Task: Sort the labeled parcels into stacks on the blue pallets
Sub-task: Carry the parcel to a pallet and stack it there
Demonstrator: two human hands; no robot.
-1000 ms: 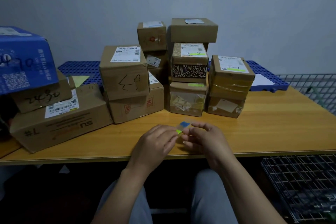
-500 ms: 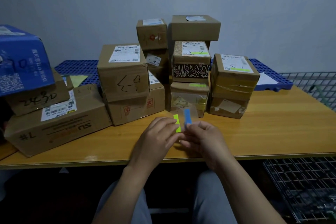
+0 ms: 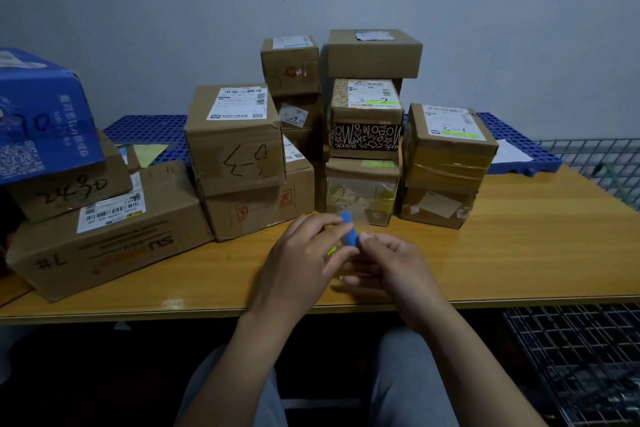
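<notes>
The right hand (image 3: pixel 391 260) pinches a small blue sticky tab (image 3: pixel 348 229) narrowly at its lower end. The left hand (image 3: pixel 301 253) pinches beside it, over a mostly hidden yellow-green tab (image 3: pixel 331 251). The tabs could cling together or curl onto a fingertip as they part, or the wrong colour could mark a box.

The brown cardboard parcels (image 3: pixel 239 149) stand at twelve o'clock on the wooden table (image 3: pixel 519 253), the rear ones seemingly on the blue plastic pallet (image 3: pixel 145 130). A white label (image 3: pixel 374 94) reads "3-2". The large carton (image 3: pixel 110 236) at nine o'clock shows an upside-down "SU" and a hash with "7".
</notes>
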